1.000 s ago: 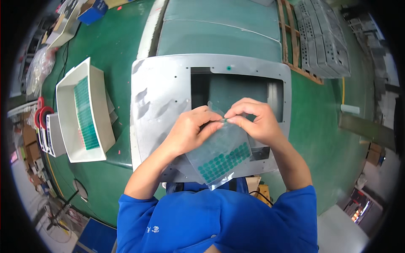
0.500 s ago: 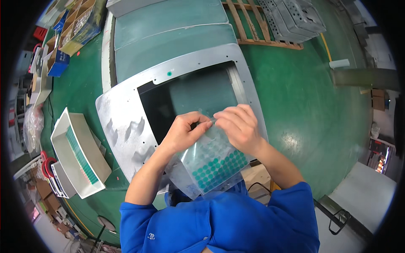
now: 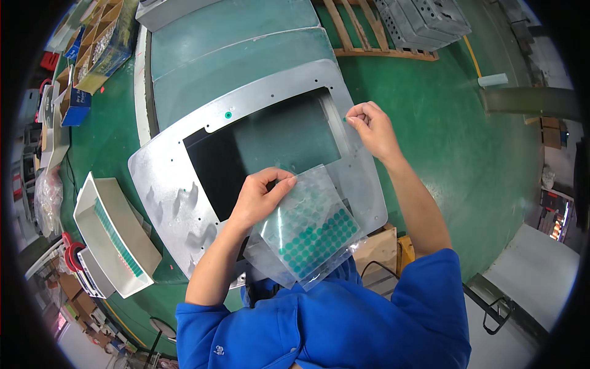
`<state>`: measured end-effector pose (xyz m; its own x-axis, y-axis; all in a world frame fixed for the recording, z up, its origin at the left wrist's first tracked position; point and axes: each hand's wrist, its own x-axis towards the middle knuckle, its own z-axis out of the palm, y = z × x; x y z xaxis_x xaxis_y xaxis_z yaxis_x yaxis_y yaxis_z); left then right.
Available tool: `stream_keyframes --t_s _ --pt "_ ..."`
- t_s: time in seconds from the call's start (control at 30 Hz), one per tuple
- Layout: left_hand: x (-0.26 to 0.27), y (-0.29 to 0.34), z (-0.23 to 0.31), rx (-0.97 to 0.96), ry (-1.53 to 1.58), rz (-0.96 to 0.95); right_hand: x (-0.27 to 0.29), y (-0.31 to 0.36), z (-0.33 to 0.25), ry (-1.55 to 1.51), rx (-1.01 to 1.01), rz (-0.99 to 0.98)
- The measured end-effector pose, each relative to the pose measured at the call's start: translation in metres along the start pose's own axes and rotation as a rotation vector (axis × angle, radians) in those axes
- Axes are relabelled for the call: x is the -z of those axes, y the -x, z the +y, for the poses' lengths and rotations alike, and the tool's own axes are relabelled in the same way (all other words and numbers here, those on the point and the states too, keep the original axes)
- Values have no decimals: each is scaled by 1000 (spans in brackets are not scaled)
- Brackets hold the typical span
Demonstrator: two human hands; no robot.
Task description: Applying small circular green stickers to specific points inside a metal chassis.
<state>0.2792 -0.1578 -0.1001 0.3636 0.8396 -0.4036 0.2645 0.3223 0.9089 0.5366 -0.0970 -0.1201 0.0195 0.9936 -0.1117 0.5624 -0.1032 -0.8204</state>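
My left hand [image 3: 265, 195] pinches the upper corner of a clear plastic sheet [image 3: 319, 240] bearing rows of green round stickers. The sheet hangs over the near edge of a silver-grey metal panel [image 3: 161, 147] with a large rectangular opening. My right hand [image 3: 373, 128] is raised at the panel's far right edge, thumb and forefinger closed on a small green round sticker [image 3: 345, 119] that shows at the fingertips. One green ring-like sticker [image 3: 228, 115] lies on the panel's far rim, around a dark hole.
A cream bin [image 3: 126, 230] with a strip of green stickers inside stands at the left. Beyond the panel is a grey-green work surface [image 3: 239, 55]. A wooden pallet [image 3: 384, 54] and grey metal castings [image 3: 424, 21] are at the far right; a divided carton [image 3: 107, 46] is at the far left.
My right hand has left the sheet and moved away and to the right, to the panel's right edge, with a green sticker. My left hand still holds the sheet. The view has shifted slightly.
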Motion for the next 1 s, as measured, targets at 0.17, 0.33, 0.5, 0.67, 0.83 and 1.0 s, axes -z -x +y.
stream_keyframes --t_s 0.17,0.33,0.5,0.67,0.83,1.0 --pt "-1 -1 -4 2 23 5 0 -2 -5 69 -15 -3" --pt "0 0 -2 18 38 1 -1 -3 -4 82 -14 -8" --pt "-1 -1 -3 4 29 8 3 -6 -5 113 -9 -57" --pt "-2 -2 -6 -23 34 20 5 -10 -13 220 -58 -94" --pt "-1 -2 -6 -4 26 9 11 -11 -7 83 -83 -154" --pt "-1 -3 -6 -6 30 7 6 -10 -7 135 -64 -107"
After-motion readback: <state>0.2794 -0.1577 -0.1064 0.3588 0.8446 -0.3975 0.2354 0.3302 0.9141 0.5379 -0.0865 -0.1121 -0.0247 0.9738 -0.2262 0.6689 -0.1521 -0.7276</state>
